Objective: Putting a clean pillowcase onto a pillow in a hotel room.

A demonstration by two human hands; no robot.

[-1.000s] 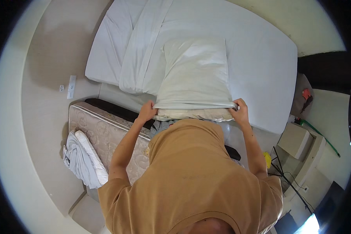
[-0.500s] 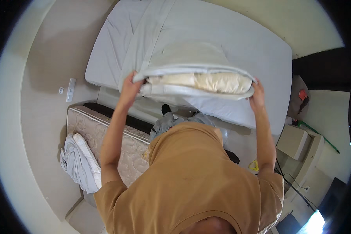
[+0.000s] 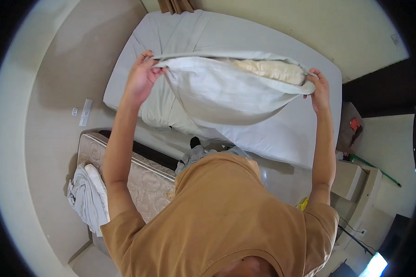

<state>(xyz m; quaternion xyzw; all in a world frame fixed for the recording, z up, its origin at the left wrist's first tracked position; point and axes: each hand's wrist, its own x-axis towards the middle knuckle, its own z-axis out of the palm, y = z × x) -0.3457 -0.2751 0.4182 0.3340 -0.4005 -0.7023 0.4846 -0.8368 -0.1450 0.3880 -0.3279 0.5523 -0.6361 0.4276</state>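
Note:
Between my raised hands hangs a white pillowcase, its opening stretched wide along the top. A cream pillow shows inside that opening, mostly toward the right; the rest of it is hidden by the cloth. My left hand pinches the left corner of the opening. At the right corner, the fingers of my right hand are closed on the edge. Below and behind the pillowcase lies a bed with a white sheet.
A patterned mattress stands at the left, with crumpled grey-white bedding on it. To the right are a beige cabinet and a green pole. Wall switches sit on the left wall.
Both hands have risen and moved farther apart, carrying the pillowcase up. Its front now hangs down toward me, and less of the cream pillow shows.

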